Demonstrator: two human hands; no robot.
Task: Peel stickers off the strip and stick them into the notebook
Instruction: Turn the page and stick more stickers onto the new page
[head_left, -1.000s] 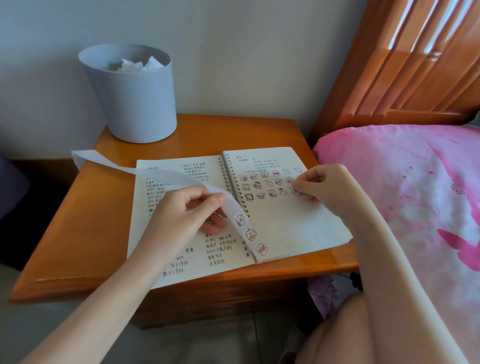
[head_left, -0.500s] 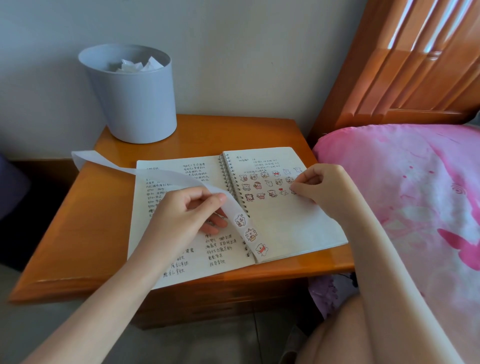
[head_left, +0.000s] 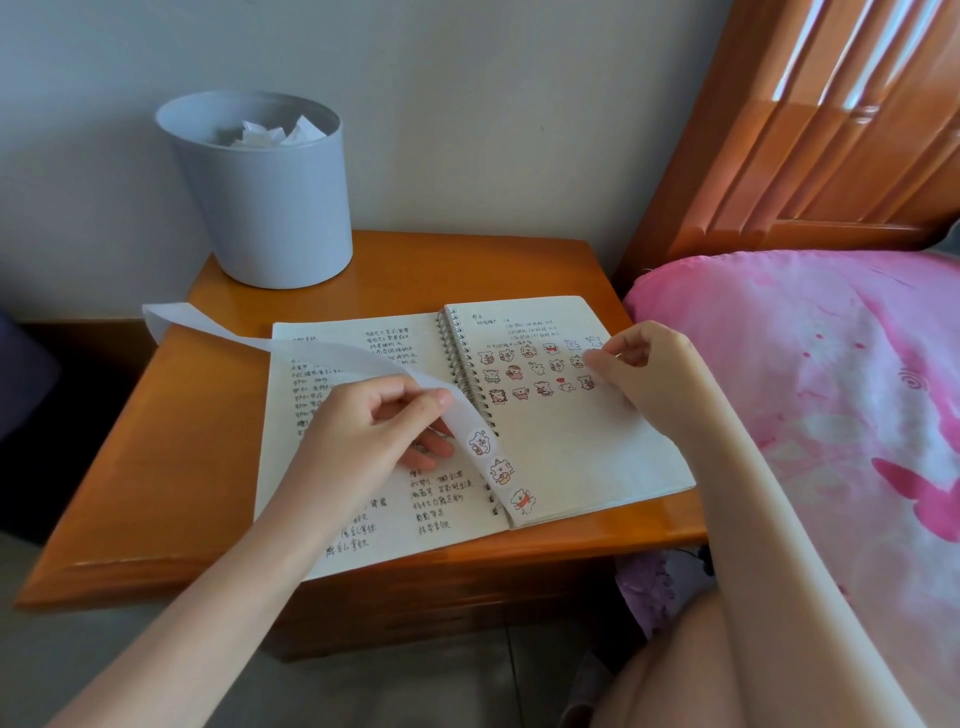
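On the wooden desk (head_left: 156, 467) beside the bed (head_left: 831, 389), our notebook (head_left: 571, 457) lies open under both hands. Our left hand (head_left: 363, 431) pinches the strip (head_left: 363, 364), with three stickers (head_left: 501, 470) left just past its thumb. Our right hand (head_left: 644, 374), fingers curled, touches the page beside three rows of stuck stickers (head_left: 535, 374); whether it grips one, we cannot tell.

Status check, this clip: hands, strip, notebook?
Left hand grips sticker strip, three stickers on it. Right hand down at sticker rows on notebook; grip unclear. Nothing in the way.
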